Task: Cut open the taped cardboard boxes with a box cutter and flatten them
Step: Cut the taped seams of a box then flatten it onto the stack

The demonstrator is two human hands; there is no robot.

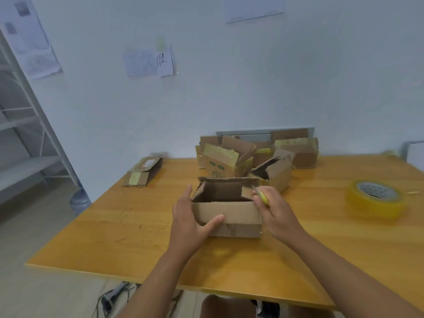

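A small brown cardboard box [231, 214] stands on the wooden table [137, 226] with its top flaps up and its inside showing. My left hand [188, 216] holds its left side, the thumb lying across the front wall. My right hand [274, 210] is at the box's right top corner and grips a yellow box cutter [262, 197], whose tip points at the right flap. Behind the box lies a pile of several more boxes [254, 157], some with yellowish tape, some opened.
A flattened box [143, 172] lies at the table's far left. A big roll of yellow tape [376, 198] sits on the right. White metal shelving [25, 138] stands at the left. A water bottle [79, 201] is on the floor, cables [114, 299] under the table's front edge.
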